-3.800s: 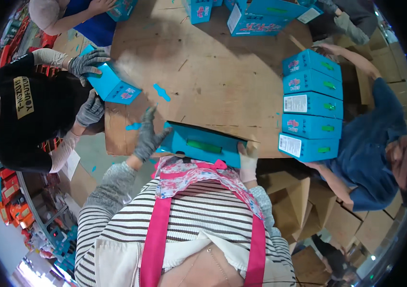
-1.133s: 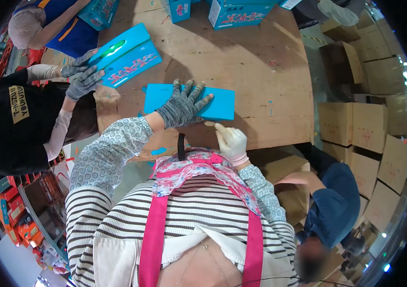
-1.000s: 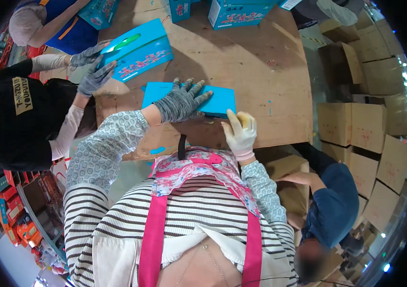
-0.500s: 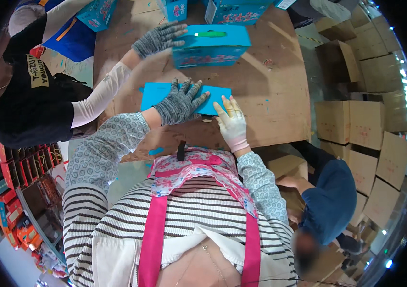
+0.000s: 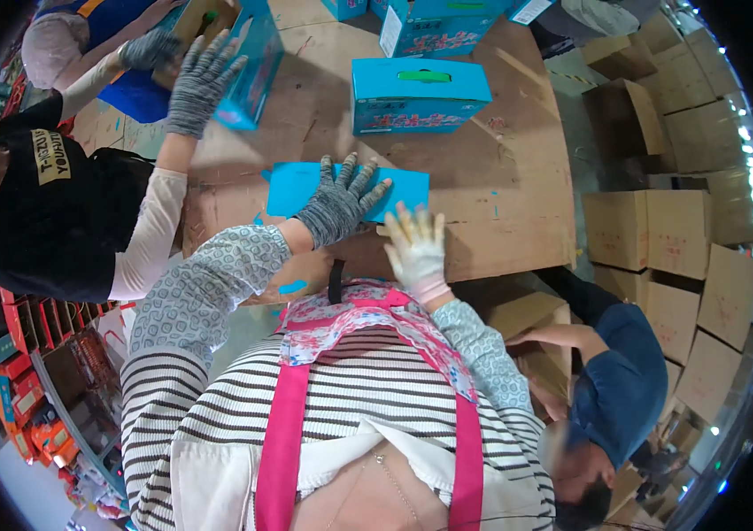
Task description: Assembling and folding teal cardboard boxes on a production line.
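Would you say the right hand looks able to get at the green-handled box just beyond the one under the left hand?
Probably yes: the empty-looking right hand could pass right of the nearer box, over the table, to the green-handled box.

Under my left fingers (image 5: 364, 176), a carton (image 5: 293, 188) lies on the counter (image 5: 509, 212); a handled box (image 5: 420, 99) stands behind it.

A wide fisheye camera, left of a pair worn on the head, looks down past the nearby striped shirt (image 5: 367, 380) to the desk (image 5: 518, 186) beyond, bending edges toward its rim.
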Motion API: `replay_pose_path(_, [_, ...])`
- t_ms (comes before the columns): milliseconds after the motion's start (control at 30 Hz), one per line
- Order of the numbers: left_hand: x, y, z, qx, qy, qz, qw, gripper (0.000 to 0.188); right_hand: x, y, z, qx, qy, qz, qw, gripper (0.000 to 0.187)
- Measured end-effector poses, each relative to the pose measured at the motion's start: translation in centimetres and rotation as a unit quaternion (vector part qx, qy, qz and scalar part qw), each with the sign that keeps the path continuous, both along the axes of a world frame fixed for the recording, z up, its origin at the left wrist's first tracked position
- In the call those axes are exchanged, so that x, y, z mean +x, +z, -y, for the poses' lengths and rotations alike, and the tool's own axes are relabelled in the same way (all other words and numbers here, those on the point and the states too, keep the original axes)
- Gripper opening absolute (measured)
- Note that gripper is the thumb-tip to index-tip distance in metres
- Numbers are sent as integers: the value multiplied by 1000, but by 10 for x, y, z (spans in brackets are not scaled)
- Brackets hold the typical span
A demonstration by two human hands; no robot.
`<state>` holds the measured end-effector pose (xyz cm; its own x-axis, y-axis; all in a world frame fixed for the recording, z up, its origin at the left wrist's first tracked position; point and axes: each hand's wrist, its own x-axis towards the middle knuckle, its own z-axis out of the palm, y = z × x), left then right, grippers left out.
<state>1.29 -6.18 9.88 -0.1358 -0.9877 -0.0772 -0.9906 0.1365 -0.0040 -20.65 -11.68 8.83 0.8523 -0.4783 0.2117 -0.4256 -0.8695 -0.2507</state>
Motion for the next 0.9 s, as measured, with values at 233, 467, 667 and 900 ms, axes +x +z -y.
replay_pose_path(233, [10, -20, 18, -9, 6, -34, 999, 99, -25, -55, -11, 181, 56, -245, 951, 42])
replay_pose_path(467, [19, -15, 33, 27, 2, -36, 999, 97, 27, -57, 7, 660, -208, 138, 709, 46])
replay_pose_path(667, [20, -26, 36, 19, -6, -23, 1000, 95, 61, -29, 13, 766, -326, 245, 497, 43])
replay_pose_path(900, [17, -20, 32, 7, -9, -14, 1000, 95, 59, -36, 5, 734, -270, 308, 541, 32])
